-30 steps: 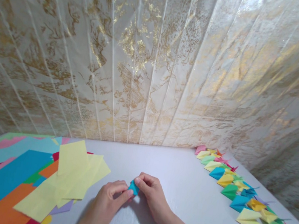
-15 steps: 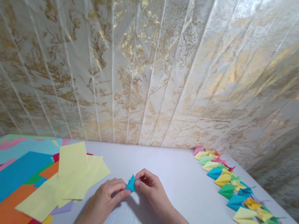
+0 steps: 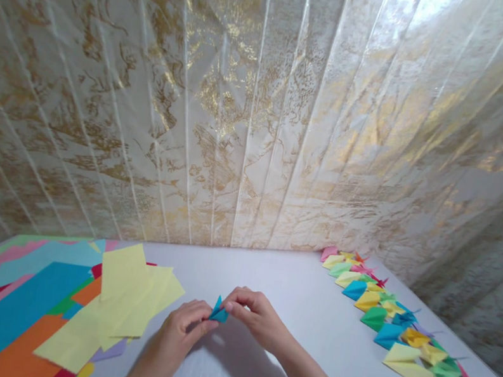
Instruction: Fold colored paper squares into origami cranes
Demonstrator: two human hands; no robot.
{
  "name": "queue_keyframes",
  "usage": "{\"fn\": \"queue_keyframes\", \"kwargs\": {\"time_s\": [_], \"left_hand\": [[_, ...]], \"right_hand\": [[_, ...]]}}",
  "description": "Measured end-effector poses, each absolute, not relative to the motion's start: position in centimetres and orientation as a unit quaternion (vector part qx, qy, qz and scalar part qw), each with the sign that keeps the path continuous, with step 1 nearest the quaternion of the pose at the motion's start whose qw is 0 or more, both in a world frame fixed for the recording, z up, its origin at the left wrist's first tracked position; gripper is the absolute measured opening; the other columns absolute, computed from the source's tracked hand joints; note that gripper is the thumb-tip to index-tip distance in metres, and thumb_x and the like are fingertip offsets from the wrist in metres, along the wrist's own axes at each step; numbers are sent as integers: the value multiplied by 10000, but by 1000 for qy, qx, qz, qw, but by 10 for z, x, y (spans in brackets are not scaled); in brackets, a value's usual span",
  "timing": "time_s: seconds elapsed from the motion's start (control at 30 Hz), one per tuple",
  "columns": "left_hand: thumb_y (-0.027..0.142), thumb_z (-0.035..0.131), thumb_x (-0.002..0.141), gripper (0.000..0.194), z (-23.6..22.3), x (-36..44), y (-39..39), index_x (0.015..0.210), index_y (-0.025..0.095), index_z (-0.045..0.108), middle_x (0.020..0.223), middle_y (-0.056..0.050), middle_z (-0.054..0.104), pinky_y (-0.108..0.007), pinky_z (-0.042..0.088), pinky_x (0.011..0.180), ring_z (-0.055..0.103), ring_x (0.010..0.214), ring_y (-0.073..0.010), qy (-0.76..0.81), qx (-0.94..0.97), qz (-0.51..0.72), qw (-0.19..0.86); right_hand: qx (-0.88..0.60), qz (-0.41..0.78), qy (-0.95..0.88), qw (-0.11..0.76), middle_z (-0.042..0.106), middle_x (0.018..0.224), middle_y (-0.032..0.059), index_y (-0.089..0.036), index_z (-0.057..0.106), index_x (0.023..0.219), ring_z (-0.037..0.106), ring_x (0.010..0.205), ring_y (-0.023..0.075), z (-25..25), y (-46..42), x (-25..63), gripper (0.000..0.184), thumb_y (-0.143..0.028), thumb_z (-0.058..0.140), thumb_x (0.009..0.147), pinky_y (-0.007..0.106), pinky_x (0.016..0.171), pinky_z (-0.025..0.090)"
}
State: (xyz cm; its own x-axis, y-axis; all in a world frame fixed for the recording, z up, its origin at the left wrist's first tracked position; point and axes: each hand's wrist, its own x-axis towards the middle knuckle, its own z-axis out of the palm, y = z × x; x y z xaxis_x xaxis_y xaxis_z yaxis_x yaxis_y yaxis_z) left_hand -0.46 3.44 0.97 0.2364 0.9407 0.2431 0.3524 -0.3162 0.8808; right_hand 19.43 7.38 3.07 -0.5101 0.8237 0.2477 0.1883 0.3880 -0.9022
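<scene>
A small piece of folded blue paper [image 3: 219, 314] is held up between my two hands, low in the middle of the head view. One narrow point of it sticks upward. My left hand [image 3: 188, 323] pinches its left side between thumb and fingers. With thumb and forefinger, my right hand [image 3: 254, 316] grips the right edge near the upper part. The fingertips cover some of the folds.
Loose coloured sheets lie at the left, with pale yellow sheets [image 3: 133, 291] and a blue sheet [image 3: 27, 305] on top. Several folded paper figures [image 3: 388, 335] line the right side of the white table [image 3: 238, 270]. A gold-patterned curtain [image 3: 244, 116] hangs behind.
The blue paper has changed shape: a compact triangle before, it now shows a thin upright point and a flap opened to the right. My view has turned slightly to the right.
</scene>
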Motion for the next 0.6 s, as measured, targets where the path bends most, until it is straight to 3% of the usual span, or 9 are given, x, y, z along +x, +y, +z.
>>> {"fn": "queue_keyframes", "kwargs": {"time_s": [0.1, 0.23, 0.37, 0.47, 0.6], "left_hand": [[409, 596, 878, 271, 10, -3, 35, 746, 216, 735, 770, -28, 679, -274, 465, 753, 622, 783, -216, 460, 694, 414, 367], [379, 554, 868, 281, 10, -1, 35, 708, 206, 707, 733, -17, 656, -256, 478, 715, 620, 745, -201, 468, 684, 417, 374], [380, 552, 850, 265, 9, -1, 34, 733, 207, 716, 728, -7, 661, -248, 493, 711, 632, 744, -196, 477, 678, 413, 378], [404, 577, 848, 254, 7, -4, 34, 820, 222, 752, 807, -11, 719, -258, 507, 777, 669, 816, -208, 483, 678, 402, 382], [463, 630, 827, 264, 2, -8, 36, 858, 241, 769, 830, -12, 742, -265, 516, 738, 677, 817, -221, 504, 674, 385, 378]], "right_hand": [[-345, 392, -780, 346, 706, 796, 34, -197, 758, 839, 595, 793, 186, 35, 72, 195, 363, -506, 605, 950, 309, 780, 455], [-344, 311, -829, 313, 707, 820, 20, -211, 743, 848, 584, 811, 188, 42, 72, 190, 30, -233, 749, 867, 307, 794, 449], [-349, 232, -861, 290, 691, 841, 46, -191, 720, 817, 554, 830, 211, 47, 69, 187, 108, -86, 738, 834, 336, 805, 426], [-346, 179, -879, 275, 686, 851, 47, -205, 717, 836, 537, 828, 209, 52, 53, 205, 111, -107, 693, 881, 330, 797, 424], [-342, 62, -906, 240, 675, 945, 60, -225, 702, 911, 544, 851, 202, 65, 8, 277, 171, -145, 562, 967, 306, 748, 439]]}}
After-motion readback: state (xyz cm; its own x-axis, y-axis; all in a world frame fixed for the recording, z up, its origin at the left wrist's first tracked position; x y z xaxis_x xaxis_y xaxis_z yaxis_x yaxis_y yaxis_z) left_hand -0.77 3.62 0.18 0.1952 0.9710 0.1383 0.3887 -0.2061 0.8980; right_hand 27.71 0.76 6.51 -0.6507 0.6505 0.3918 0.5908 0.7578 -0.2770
